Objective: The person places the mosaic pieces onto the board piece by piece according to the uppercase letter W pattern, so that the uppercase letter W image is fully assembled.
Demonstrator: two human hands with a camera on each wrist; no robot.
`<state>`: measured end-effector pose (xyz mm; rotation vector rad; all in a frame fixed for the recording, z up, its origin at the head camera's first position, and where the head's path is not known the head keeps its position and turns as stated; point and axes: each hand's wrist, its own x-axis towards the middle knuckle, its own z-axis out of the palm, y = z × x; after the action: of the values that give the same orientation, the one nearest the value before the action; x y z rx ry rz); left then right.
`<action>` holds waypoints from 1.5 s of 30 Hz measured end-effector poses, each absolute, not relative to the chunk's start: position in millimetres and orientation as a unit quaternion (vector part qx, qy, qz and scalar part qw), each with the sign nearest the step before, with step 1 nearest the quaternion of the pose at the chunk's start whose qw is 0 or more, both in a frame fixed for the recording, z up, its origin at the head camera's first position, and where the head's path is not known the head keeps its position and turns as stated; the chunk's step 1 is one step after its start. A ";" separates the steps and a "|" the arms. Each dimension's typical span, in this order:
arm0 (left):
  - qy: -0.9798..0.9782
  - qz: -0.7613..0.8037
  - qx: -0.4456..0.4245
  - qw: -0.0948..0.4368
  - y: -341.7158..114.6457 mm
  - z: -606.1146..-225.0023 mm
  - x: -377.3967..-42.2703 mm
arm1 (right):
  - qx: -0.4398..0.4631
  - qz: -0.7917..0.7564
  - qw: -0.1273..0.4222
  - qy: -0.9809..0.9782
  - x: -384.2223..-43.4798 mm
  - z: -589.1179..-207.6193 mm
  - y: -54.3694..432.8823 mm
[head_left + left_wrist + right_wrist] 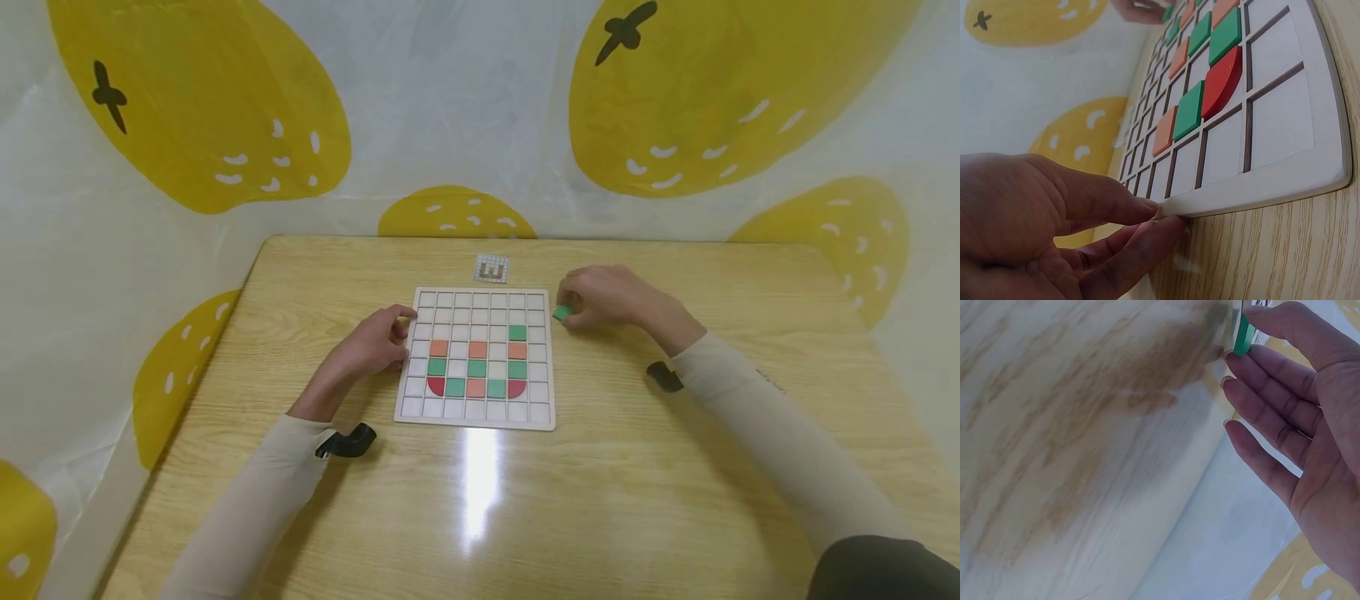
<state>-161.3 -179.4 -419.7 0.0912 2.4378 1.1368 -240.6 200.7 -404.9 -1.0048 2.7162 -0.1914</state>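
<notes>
A pale wooden grid board lies flat on the table, bearing green, orange and red pieces in a pattern with three upright arms. At its left edge, my left hand grips the rim; thumb and fingertips meet at that edge in the left wrist view. Beyond the board's right side, my right hand pinches a green square tile between thumb and fingers, just off the board. The same tile shows edge-on in the right wrist view. Two rounded red pieces form the pattern's lower corners.
A small pattern card lies behind the board, showing a similar figure on a grid. The wood-grain table extends around the board. A white sheet with yellow fruit prints stands behind the table.
</notes>
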 end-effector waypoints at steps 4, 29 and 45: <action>0.883 0.412 0.034 0.223 -179.4 -420.8 -161.1 | -0.341 -0.068 0.124 0.929 -241.1 -401.9 198.0; 0.876 0.422 0.022 0.231 -180.2 -420.2 -160.0 | -0.388 -0.101 0.115 0.909 -239.7 -390.0 165.3; 0.876 0.422 0.024 0.232 -179.9 -418.9 -161.8 | -0.429 -0.119 0.114 0.888 -242.0 -387.7 142.3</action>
<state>-161.8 -179.9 -418.9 0.0654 2.4073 1.1606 -242.0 142.3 -387.7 -1.2582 2.6043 -0.3487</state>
